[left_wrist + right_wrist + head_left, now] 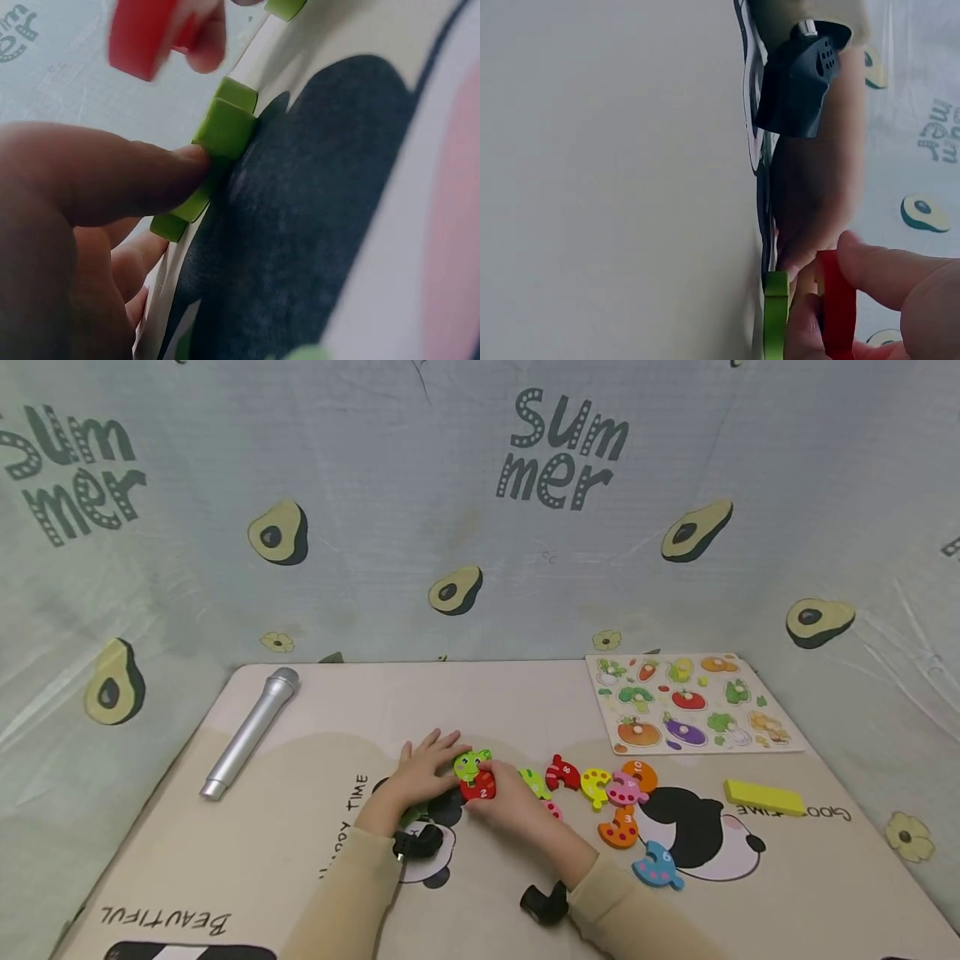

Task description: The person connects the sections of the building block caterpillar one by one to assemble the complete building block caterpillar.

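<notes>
A green caterpillar head piece (468,766) with a smiling face lies flat on the table. My left hand (423,774) holds it at the edge, thumb on its near side in the left wrist view and the other fingers spread. Between thumb and fingers, my right hand (513,797) pinches a red piece numbered 2 (476,790). In the right wrist view this red piece (838,307) stands slightly apart from the green piece (775,315). A green piece (534,781) and a pink one (553,809) are partly hidden behind the right hand.
Right of my hands lie several numbered pieces, among them a red one (562,774), a yellow one (592,785) and a blue one (657,866). A vegetable puzzle board (675,706) and yellow block (763,797) are farther right. A silver toy microphone (251,735) lies left.
</notes>
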`<move>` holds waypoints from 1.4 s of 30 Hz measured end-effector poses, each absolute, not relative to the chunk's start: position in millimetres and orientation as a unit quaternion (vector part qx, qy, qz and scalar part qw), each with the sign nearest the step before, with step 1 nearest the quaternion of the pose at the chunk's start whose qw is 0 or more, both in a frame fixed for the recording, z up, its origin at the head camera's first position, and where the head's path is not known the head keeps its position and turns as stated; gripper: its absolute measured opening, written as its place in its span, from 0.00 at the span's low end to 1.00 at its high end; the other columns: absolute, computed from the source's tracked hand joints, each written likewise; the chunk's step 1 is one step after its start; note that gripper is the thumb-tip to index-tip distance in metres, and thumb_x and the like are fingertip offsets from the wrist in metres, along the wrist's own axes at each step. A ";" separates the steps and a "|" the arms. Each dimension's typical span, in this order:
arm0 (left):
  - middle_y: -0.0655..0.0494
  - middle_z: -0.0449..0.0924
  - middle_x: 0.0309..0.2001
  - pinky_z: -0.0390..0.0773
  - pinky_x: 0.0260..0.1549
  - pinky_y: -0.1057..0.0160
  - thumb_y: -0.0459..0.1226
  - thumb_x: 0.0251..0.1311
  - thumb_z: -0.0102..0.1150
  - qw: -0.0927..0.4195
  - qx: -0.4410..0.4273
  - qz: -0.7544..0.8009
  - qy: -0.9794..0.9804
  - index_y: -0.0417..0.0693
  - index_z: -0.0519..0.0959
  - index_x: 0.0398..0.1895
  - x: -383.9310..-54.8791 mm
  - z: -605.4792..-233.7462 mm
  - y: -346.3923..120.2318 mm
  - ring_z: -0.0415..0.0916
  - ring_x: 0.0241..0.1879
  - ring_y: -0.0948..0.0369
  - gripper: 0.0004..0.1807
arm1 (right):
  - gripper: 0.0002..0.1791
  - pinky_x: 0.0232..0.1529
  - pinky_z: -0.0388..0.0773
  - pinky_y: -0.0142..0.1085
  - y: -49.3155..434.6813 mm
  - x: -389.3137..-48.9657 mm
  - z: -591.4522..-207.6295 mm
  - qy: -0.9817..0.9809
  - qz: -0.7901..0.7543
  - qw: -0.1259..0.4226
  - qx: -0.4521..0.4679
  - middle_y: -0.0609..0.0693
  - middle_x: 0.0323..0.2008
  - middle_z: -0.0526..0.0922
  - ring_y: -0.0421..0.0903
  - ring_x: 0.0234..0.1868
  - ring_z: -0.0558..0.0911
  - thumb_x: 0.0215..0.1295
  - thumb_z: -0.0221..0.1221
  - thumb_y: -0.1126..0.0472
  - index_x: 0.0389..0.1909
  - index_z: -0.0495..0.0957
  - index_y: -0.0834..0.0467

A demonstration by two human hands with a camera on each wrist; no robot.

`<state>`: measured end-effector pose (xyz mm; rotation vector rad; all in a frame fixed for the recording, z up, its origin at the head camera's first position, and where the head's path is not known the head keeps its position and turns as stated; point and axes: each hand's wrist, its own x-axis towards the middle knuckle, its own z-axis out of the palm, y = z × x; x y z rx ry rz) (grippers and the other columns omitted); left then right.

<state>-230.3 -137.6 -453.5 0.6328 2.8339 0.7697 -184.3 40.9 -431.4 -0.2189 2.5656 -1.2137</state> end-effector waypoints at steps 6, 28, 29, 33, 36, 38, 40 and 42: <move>0.53 0.55 0.69 0.33 0.61 0.33 0.47 0.58 0.49 0.075 0.209 0.258 0.940 0.56 0.67 0.63 -230.1 -451.8 -137.2 0.40 0.71 0.48 0.27 | 0.34 0.54 0.71 0.51 44.1 -185.9 -436.1 0.888 -0.425 0.155 -0.085 0.60 0.58 0.66 0.54 0.56 0.69 0.54 0.61 0.61 0.62 0.62 0.60; 0.54 0.52 0.70 0.30 0.61 0.34 0.51 0.61 0.45 0.093 0.204 0.267 0.937 0.56 0.66 0.63 -232.6 -452.8 -138.2 0.38 0.71 0.49 0.27 | 0.31 0.55 0.71 0.48 40.4 -184.2 -452.0 0.885 -0.445 0.108 -0.087 0.56 0.54 0.69 0.51 0.54 0.70 0.50 0.66 0.54 0.55 0.68 0.57; 0.55 0.52 0.70 0.30 0.61 0.34 0.51 0.61 0.45 0.094 0.203 0.267 0.937 0.56 0.66 0.63 -232.7 -452.8 -138.2 0.37 0.71 0.49 0.27 | 0.31 0.55 0.71 0.48 39.9 -184.3 -452.1 0.885 -0.445 0.106 -0.086 0.56 0.54 0.69 0.51 0.53 0.70 0.50 0.66 0.54 0.55 0.68 0.57; 0.55 0.52 0.70 0.30 0.62 0.35 0.52 0.61 0.45 0.098 0.202 0.264 0.938 0.57 0.66 0.64 -233.3 -453.0 -138.4 0.37 0.72 0.50 0.27 | 0.31 0.54 0.71 0.48 38.1 -184.6 -453.8 0.893 -0.432 0.091 -0.082 0.56 0.54 0.69 0.51 0.54 0.70 0.49 0.66 0.52 0.54 0.69 0.58; 0.55 0.52 0.70 0.31 0.61 0.34 0.52 0.61 0.46 0.095 0.205 0.264 0.938 0.57 0.66 0.63 -233.6 -453.2 -138.1 0.37 0.71 0.49 0.27 | 0.32 0.54 0.71 0.48 36.9 -184.7 -455.4 0.902 -0.416 0.077 -0.081 0.57 0.52 0.70 0.51 0.53 0.71 0.49 0.66 0.51 0.54 0.70 0.59; 0.55 0.52 0.70 0.31 0.61 0.34 0.52 0.60 0.46 0.093 0.207 0.262 0.938 0.57 0.66 0.63 -233.3 -453.1 -138.0 0.37 0.71 0.49 0.27 | 0.32 0.55 0.71 0.47 36.2 -184.5 -456.3 0.909 -0.404 0.067 -0.080 0.57 0.51 0.71 0.51 0.52 0.72 0.48 0.67 0.50 0.53 0.71 0.60; 0.54 0.52 0.70 0.31 0.61 0.34 0.51 0.60 0.47 0.092 0.208 0.263 0.938 0.56 0.66 0.63 -232.7 -452.4 -138.0 0.37 0.71 0.49 0.27 | 0.32 0.54 0.71 0.46 35.3 -183.8 -456.6 0.914 -0.394 0.057 -0.079 0.57 0.50 0.72 0.51 0.52 0.72 0.48 0.67 0.50 0.53 0.72 0.60; 0.54 0.53 0.70 0.31 0.61 0.34 0.51 0.60 0.48 0.091 0.206 0.266 0.937 0.56 0.66 0.63 -232.0 -451.6 -138.1 0.37 0.71 0.49 0.27 | 0.32 0.54 0.72 0.46 34.5 -182.4 -456.6 0.921 -0.378 0.047 -0.081 0.56 0.50 0.73 0.51 0.51 0.73 0.48 0.67 0.50 0.54 0.73 0.60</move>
